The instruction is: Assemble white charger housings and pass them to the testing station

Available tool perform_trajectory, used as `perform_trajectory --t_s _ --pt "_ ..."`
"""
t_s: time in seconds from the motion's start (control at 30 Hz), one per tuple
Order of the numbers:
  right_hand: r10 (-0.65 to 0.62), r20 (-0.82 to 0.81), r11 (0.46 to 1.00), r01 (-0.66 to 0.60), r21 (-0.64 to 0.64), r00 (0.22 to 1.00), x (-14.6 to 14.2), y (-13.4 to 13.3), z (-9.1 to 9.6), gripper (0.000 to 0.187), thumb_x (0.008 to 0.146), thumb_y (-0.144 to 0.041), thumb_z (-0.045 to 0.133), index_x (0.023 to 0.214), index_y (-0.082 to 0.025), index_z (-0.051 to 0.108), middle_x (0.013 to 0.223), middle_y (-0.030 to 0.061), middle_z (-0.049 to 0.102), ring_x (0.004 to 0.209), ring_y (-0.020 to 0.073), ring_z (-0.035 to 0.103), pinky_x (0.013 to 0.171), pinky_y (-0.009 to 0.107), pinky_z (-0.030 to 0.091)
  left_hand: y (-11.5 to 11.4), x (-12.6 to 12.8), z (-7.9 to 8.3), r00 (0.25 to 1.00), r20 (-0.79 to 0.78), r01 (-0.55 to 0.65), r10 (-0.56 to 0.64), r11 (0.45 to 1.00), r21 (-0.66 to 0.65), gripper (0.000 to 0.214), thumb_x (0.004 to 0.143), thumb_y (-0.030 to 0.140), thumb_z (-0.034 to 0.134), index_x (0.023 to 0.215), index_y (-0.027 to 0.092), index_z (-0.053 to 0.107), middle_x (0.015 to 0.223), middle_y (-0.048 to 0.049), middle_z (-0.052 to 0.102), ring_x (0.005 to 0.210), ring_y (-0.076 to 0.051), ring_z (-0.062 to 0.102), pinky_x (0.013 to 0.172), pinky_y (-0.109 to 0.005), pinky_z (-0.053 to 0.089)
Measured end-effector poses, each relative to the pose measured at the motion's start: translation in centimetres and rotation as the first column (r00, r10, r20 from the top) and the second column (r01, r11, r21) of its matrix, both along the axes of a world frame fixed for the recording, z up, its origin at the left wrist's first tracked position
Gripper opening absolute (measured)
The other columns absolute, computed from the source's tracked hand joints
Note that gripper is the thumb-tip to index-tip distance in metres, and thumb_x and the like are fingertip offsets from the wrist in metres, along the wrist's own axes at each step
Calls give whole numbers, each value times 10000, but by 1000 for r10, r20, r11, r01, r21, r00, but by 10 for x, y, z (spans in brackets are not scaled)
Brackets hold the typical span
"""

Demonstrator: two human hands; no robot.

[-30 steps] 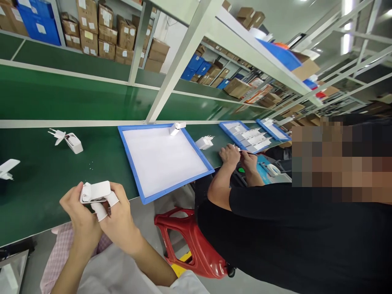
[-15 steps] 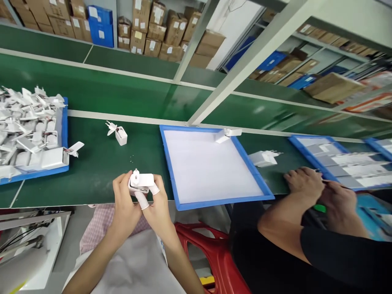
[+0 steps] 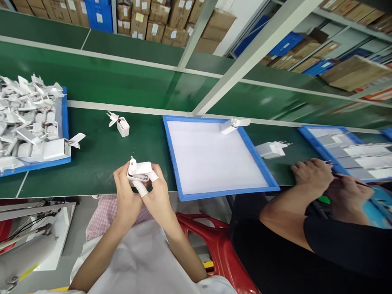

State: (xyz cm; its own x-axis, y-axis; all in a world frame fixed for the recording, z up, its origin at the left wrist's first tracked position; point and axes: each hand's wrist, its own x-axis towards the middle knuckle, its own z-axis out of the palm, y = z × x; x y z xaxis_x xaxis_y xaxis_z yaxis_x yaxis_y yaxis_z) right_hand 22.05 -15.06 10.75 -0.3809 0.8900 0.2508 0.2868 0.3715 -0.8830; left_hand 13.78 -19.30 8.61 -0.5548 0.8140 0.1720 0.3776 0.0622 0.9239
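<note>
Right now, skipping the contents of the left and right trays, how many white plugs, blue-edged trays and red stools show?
White plugs: 4 (held plug in left hand and right hand, bench plug, tray-corner plug, outer plug right of middle tray)
Blue-edged trays: 4 (left tray, middle, right tray, apparently a fourth tray cut off at the edge)
Red stool: 1
Total: 9

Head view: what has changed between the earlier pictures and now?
The view has swung left, bringing the heaped tray of white parts into sight. The white adapter held between the left hand and right hand appears turned: its pin now shows, pointing away from the person. Neither hand has visibly let go. The loose adapter and wide blue-rimmed tray stayed put.
</note>
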Motion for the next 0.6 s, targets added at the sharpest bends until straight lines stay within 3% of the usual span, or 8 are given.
perform_trajectory --t_s 0.1,0.17,0.37,0.47,0.6 --pt "-151 37 984 146 102 988 0 -10 4 258 894 -181 597 1150 -213 581 1121 73 550 996 209 573 839 328 524 -1 0 6 999 7 -48 48 999 25 656 751 207 699 1347 283 435 1247 -92 431 1105 -231 522 832 -321 509" --pt "-187 106 971 167 173 977 2 -14 8 214 915 -207 591 1130 -211 585 1097 80 559 1004 226 559 851 350 518 -1 0 8 998 -12 -62 63 997 41 661 740 197 703 1342 274 440 1241 -89 441 1097 -229 522 839 -321 502" --pt "-42 246 994 14 113 968 9 -5 10 183 953 -180 509 1128 -147 548 1046 96 531 944 236 543 851 382 501 0 -1 6 992 -123 -27 34 998 58 672 755 154 649 1381 254 423 1273 -102 425 1173 -246 471 937 -361 459" --pt "17 187 999 -24 36 982 10 1 5 179 950 -208 518 1121 -157 536 1046 80 526 920 217 559 824 355 511 1 -1 5 993 -109 -37 41 998 44 656 751 143 655 1361 252 440 1264 -96 430 1189 -248 464 942 -354 453" --pt "-30 -10 1000 30 -3 1000 12 1 3 246 894 -246 600 1125 -195 531 1137 75 544 1026 213 578 887 344 514 0 -1 6 999 -24 -40 41 998 41 649 729 144 694 1320 278 460 1262 -72 444 1167 -232 484 909 -326 464"
